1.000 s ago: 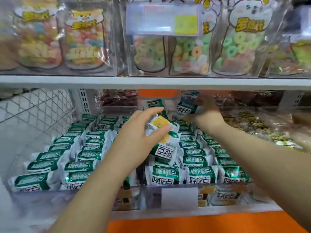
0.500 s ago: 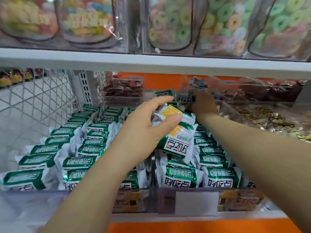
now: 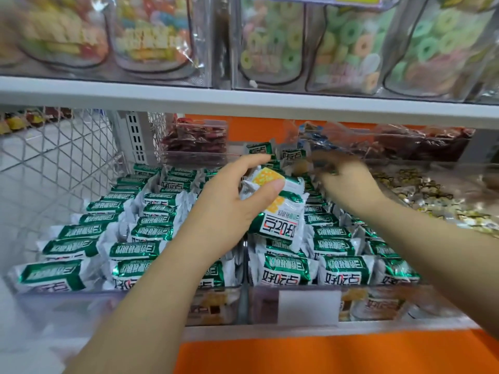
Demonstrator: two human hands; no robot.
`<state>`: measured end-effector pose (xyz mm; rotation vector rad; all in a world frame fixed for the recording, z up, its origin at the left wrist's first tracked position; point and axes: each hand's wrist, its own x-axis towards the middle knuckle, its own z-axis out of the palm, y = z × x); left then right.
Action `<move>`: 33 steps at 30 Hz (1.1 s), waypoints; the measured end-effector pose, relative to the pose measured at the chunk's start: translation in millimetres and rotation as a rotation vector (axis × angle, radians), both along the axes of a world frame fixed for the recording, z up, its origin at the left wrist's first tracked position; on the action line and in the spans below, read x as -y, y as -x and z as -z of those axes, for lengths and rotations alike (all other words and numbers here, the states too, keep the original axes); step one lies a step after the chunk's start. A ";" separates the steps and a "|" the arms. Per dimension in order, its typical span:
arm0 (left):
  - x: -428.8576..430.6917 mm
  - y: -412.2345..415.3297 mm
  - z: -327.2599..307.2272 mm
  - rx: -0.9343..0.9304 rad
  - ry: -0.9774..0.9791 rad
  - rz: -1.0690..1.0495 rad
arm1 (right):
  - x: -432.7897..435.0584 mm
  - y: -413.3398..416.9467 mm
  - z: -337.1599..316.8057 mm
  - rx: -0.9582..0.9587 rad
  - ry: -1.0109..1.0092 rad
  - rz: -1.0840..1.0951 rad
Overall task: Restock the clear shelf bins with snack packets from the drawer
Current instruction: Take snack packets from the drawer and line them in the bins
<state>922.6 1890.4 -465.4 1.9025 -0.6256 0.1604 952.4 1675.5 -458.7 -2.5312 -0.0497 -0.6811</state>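
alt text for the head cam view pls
The left hand grips a green-and-white snack packet above two clear bins packed with matching packets. The blurred right hand reaches toward the back; bags of ring candy sit on the shelf above.

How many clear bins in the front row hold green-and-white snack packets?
2. The left bin stands beside the wire mesh; the right bin adjoins it, with a white label on its front. Bins behind hold other snacks; more could be hidden.
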 end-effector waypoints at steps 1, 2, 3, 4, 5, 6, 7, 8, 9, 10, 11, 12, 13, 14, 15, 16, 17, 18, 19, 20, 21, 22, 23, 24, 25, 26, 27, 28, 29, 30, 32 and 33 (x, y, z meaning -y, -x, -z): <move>0.1 1.1 -0.1 0.005 0.007 -0.007 | -2.6 17.5 -0.8 0.075 -0.093 -0.011; 0.4 2.6 -0.6 0.012 0.018 -0.017 | -4.8 33.6 -0.8 0.126 -0.185 -0.022; 1.4 3.6 -1.1 0.019 0.033 -0.030 | -8.6 49.7 -1.7 0.141 -0.284 -0.051; 3.0 4.9 -1.8 0.026 0.050 -0.045 | -12.5 64.7 -2.2 0.111 -0.386 -0.106; 4.9 6.4 -2.6 0.031 0.069 -0.058 | -16.3 76.6 -3.0 0.041 -0.472 -0.167; 7.5 8.6 -3.9 0.032 0.095 -0.063 | -19.5 84.6 -3.6 -0.044 -0.529 -0.216; 10.4 11.0 -4.9 0.030 0.120 -0.062 | -21.7 90.0 -3.0 -0.134 -0.556 -0.255; 13.5 13.8 -5.9 0.026 0.138 -0.062 | -23.6 92.2 -1.7 -0.206 -0.559 -0.277; 15.9 16.4 -6.6 0.024 0.149 -0.066 | -26.6 93.2 -1.0 -0.254 -0.570 -0.296; 17.9 18.5 -6.9 0.024 0.158 -0.073 | -28.7 93.5 -0.7 -0.278 -0.593 -0.315; 19.4 20.3 -7.3 0.023 0.173 -0.080 | -30.3 93.2 -0.5 -0.282 -0.629 -0.325; 20.3 21.4 -7.6 0.016 0.192 -0.085 | -30.6 93.3 -0.6 -0.274 -0.671 -0.326; 21.1 21.9 -7.8 0.005 0.208 -0.089 | -30.7 93.2 -0.5 -0.268 -0.711 -0.322; 21.6 21.9 -7.8 -0.012 0.217 -0.093 | -29.8 93.7 0.0 -0.272 -0.737 -0.311; 22.3 22.4 -8.3 -0.037 0.224 -0.095 | -29.1 94.4 0.9 -0.282 -0.747 -0.305; 23.2 22.5 -8.4 -0.069 0.235 -0.095 | -29.3 95.4 2.4 -0.299 -0.758 -0.299; 24.7 22.3 -8.2 -0.099 0.250 -0.094 | -28.8 95.7 5.3 -0.315 -0.790 -0.302; 26.3 22.2 -8.4 -0.122 0.265 -0.101 | -29.3 97.0 7.3 -0.334 -0.855 -0.310; 28.0 21.8 -8.4 -0.139 0.281 -0.115 | -29.3 97.3 9.7 -0.354 -0.919 -0.325; 29.4 21.0 -8.3 -0.151 0.305 -0.129 | -29.6 97.9 10.7 -0.375 -0.964 -0.338; 30.4 20.3 -8.7 -0.162 0.334 -0.138 | -28.8 97.8 11.7 -0.401 -0.981 -0.353; 31.0 19.2 -9.1 -0.168 0.355 -0.146 | -28.7 98.8 10.6 -0.425 -1.006 -0.373; 31.2 17.9 -9.7 -0.171 0.372 -0.153 | -27.6 98.2 9.6 -0.440 -1.043 -0.399; 30.6 15.9 -9.8 -0.178 0.391 -0.157 | -25.1 96.6 8.1 -0.443 -1.100 -0.408; 29.5 14.6 -10.2 -0.188 0.405 -0.162 | -21.6 95.2 6.0 -0.424 -1.166 -0.395; 27.5 13.4 -10.5 -0.194 0.401 -0.171 | -16.8 92.4 2.6 -0.393 -1.246 -0.351; 25.1 12.5 -10.9 -0.193 0.385 -0.184 | -9.9 88.3 -0.1 -0.341 -1.297 -0.279; 22.4 11.6 -11.5 -0.187 0.370 -0.194 | -2.9 83.1 -2.2 -0.272 -1.288 -0.182; 20.2 10.2 -11.8 -0.182 0.366 -0.200 | 5.3 74.0 -0.8 -0.201 -1.174 -0.082; 18.1 9.4 -12.4 -0.181 0.372 -0.200 | 13.1 63.6 1.7 -0.130 -0.976 0.023; 15.0 7.4 -12.6 -0.200 0.383 -0.192 | 19.9 43.1 1.7 0.005 -0.548 0.123; 13.8 6.9 -12.4 -0.217 0.380 -0.190 | 20.1 33.2 -0.8 0.053 -0.412 0.114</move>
